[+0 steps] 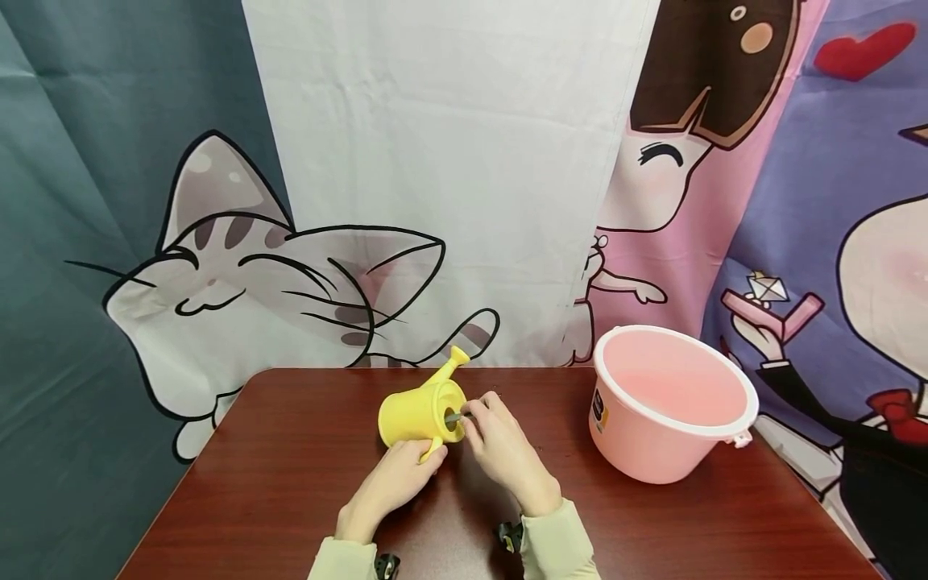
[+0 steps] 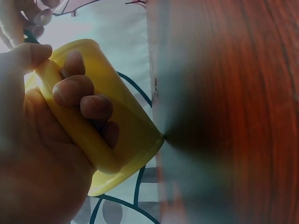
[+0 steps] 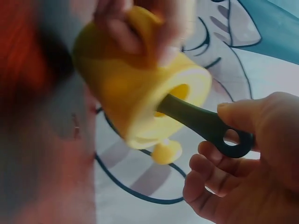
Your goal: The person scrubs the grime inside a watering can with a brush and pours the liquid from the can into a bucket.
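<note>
A yellow watering can [image 1: 412,415] is held tilted over the table, its top opening turned toward the right hand and its spout [image 1: 445,369] pointing up and away. My left hand [image 1: 395,477] grips its handle, with fingers curled round it in the left wrist view. With thumb and fingers, my right hand [image 1: 506,453] pinches the holed end of a dark green handle [image 3: 196,119]. The other end of this handle goes into the can's opening, so whatever it carries is hidden inside.
A pink bucket [image 1: 652,451] with a white rim stands on the right side of the brown wooden table [image 1: 290,483]. Behind the table hangs a printed cloth [image 1: 464,145] with a cartoon cat and figures.
</note>
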`<state>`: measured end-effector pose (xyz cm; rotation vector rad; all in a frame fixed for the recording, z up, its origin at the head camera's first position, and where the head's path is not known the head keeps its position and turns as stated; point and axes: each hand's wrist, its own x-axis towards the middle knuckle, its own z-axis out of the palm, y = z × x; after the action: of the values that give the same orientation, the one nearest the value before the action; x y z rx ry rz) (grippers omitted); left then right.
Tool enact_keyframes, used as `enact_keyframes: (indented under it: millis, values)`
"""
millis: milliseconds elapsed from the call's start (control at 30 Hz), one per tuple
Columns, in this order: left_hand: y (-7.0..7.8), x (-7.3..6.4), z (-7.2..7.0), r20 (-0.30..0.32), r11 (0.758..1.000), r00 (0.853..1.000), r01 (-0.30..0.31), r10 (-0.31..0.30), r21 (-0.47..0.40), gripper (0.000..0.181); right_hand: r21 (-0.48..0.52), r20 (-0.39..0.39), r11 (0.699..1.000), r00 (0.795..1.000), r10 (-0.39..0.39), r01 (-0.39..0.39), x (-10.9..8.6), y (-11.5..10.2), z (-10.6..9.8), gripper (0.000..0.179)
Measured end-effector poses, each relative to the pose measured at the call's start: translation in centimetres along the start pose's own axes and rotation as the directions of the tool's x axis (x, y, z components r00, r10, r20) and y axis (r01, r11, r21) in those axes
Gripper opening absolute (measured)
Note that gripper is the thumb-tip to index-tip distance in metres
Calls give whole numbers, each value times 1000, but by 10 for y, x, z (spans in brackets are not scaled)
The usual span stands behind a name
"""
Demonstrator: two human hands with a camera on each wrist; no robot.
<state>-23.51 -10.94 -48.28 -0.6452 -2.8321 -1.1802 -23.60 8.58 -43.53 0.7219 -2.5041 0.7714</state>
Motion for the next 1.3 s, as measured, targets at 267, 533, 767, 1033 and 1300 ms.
enact_keyframes:
  millis: [267,533,767,1033,1300]
  values:
    - [-1,0,0,-17,1000,1000,3,-3,0,39,-7,-18,1000,1000,-13,13,-1,3,19,12]
    - [-1,2,0,-15,1000,1000,10,-10,4,38,-5,-21,999,999,33,-33,-1,3,21,13]
    - [0,2,-1,-16,1000,1000,12,-12,-3,38,-4,-36,999,998,51,-51,0,1,14,13]
    - [0,1,0,-11,1000,1000,18,-18,-19,39,-6,-12,998,998,55,-55,0,-1,0,12]
    - [0,1,-1,0,999,1000,24,-25,-27,39,-19,-29,999,999,35,-36,0,-4,-17,10]
